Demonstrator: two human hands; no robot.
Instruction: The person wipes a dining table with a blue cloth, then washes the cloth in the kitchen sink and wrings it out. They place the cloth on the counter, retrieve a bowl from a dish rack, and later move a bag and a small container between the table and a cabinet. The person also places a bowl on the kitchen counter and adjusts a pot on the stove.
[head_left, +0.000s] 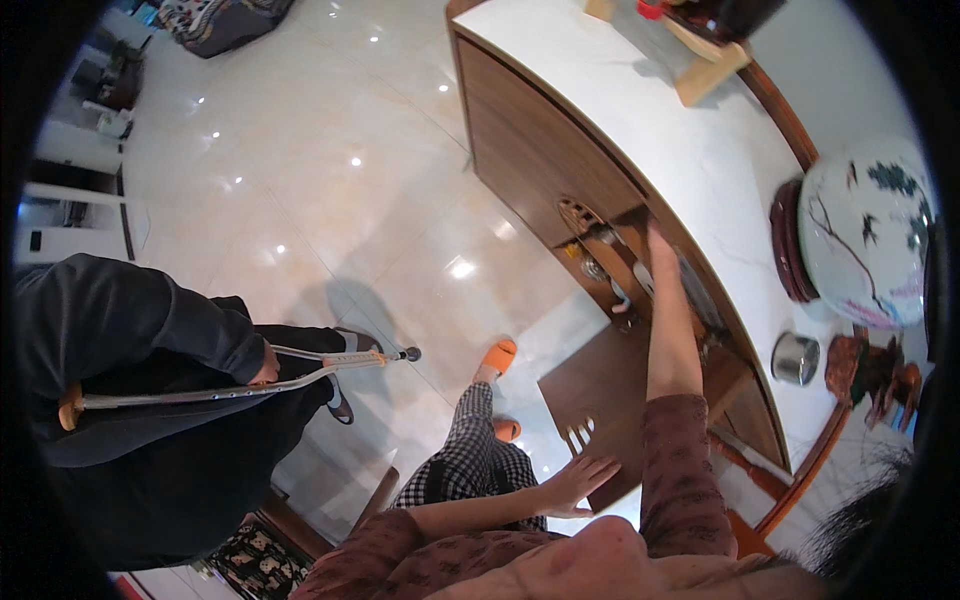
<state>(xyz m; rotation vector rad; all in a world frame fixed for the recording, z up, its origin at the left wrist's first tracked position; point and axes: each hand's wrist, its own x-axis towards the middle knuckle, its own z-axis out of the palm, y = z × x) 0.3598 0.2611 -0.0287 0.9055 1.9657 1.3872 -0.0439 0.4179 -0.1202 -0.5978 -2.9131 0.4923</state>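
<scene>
My left hand (579, 484) lies with spread fingers at the edge of an open wooden cabinet door (611, 409) that has slot-like cutouts. My right arm reaches into the wooden cabinet (551, 142). My right hand (660, 244) is at the upper part of the opening, its fingers mostly hidden inside, so any hold cannot be seen. Beside that arm, the shelves hold a round metallic item (592, 268) and several small things too unclear to name. A closed door panel with a leaf-shaped cutout (579, 216) adjoins the opening.
At the left a person in dark clothes (180, 450) holds a metal crutch (262, 388), its tip on the tiled floor. On the white cabinet top (705, 172) stand a painted porcelain vase (862, 232), a metal cup (795, 358) and a wooden stand (709, 75). My orange slippers (499, 358) are below.
</scene>
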